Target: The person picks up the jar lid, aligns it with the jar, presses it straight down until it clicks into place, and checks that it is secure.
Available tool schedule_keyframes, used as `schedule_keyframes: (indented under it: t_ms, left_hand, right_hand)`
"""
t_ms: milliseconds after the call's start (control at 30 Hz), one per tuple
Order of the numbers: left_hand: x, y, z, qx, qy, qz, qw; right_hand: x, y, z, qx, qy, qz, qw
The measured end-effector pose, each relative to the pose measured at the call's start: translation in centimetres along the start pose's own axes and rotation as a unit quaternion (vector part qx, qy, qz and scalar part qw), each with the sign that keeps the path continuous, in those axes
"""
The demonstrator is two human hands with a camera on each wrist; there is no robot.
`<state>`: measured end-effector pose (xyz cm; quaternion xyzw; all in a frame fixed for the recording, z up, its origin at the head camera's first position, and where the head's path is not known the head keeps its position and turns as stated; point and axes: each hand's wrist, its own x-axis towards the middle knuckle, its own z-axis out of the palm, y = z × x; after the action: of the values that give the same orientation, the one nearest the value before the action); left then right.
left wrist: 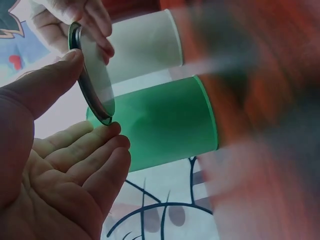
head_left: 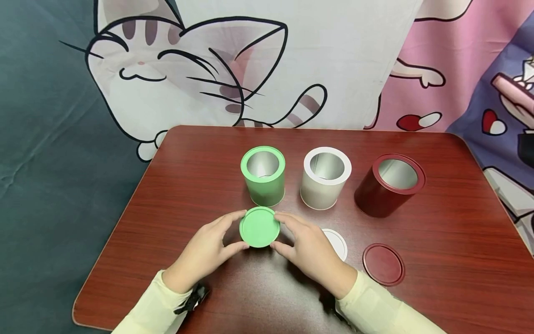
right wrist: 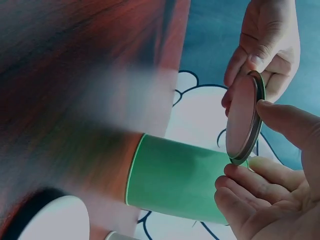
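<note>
A round green lid [head_left: 259, 227] is held above the table, just in front of the open green tin [head_left: 263, 176]. My left hand [head_left: 217, 243] pinches its left rim between thumb and fingertips; my right hand [head_left: 301, 241] pinches its right rim. In the left wrist view the lid [left wrist: 92, 80] shows its metal underside, with the green tin [left wrist: 167, 122] behind it. In the right wrist view the lid [right wrist: 244, 120] sits between both hands, above the green tin [right wrist: 177, 177].
An open white tin [head_left: 326, 177] and an open dark red tin [head_left: 390, 184] stand right of the green one on the red-brown table [head_left: 175, 185]. A white lid [head_left: 336, 242], partly hidden by my right hand, and a dark red lid [head_left: 383, 264] lie in front of them.
</note>
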<state>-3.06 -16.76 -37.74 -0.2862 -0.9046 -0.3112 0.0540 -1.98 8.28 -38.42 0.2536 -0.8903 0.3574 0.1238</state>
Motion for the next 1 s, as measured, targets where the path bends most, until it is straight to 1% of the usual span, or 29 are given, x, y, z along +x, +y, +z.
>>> schedule_keyframes:
  t_ms: [167, 400, 500, 767, 1000]
  left_hand:
    - [0.2, -0.1, -0.2, 0.001, 0.008, 0.005, 1.0]
    - [0.4, 0.0, -0.6, 0.005, 0.025, 0.013, 0.9996]
    - [0.5, 0.1, -0.8, 0.002, 0.025, 0.014, 0.9996]
    - [0.9, 0.3, -1.6, 0.016, 0.025, 0.02, 0.9994]
    - [1.2, 0.5, -1.7, 0.011, 0.025, 0.026, 0.9993]
  right_hand:
    - [0.4, -0.1, -0.1, 0.017, 0.007, 0.002, 1.0]
    - [0.9, -0.2, -0.4, 0.013, 0.018, -0.007, 1.0]
    - [1.1, -0.3, -0.6, 0.016, 0.022, -0.009, 1.0]
    - [1.5, -0.5, -0.8, 0.018, 0.033, -0.018, 0.999]
    - [1.6, -0.5, -1.1, 0.015, 0.04, -0.02, 0.999]
